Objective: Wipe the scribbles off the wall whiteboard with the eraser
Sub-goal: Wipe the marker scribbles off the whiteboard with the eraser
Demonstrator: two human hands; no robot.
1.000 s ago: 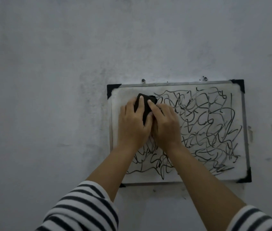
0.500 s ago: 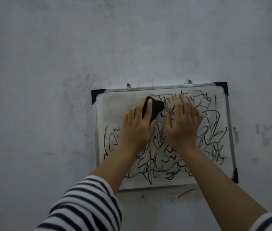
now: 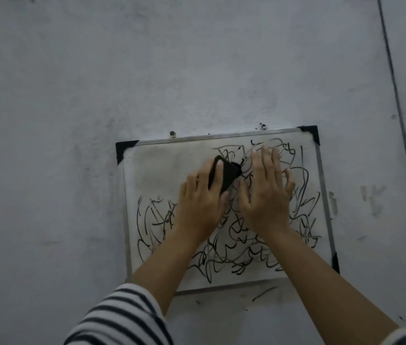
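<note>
Whiteboard (image 3: 147,170) hangs on grey wall (image 3: 47,120), frame tilted slightly, two small pegs (image 3: 172,133) above top edge. Left part first: upper-left patch at 10 o'clock of the board looks wiped, only grey smear; scribbles (image 3: 152,215) remain at 8 o'clock. Left hand (image 3: 200,205) near board centre, fingers curled around black eraser (image 3: 224,176), holding it flat against surface. Eraser long axis runs from 7 to 1 o'clock, upper end aimed at dense scribbles toward top right. Right hand (image 3: 264,195) just beside, flat on the board, fingers spread wide, holding nothing, palm over ink. Striped sleeve (image 3: 122,317) at 7 o'clock of view.

Risks, my judgement: right palm resting on wet-looking lines may smear ink or dirty the skin; board seems to hang only from pegs, so hard sideways strokes could swing or unhook it if bracing slips; eraser held by narrow finger grip might twist and skip lines. Stray mark (image 3: 264,293) on wall below frame suggests overshoot past edge is possible.
</note>
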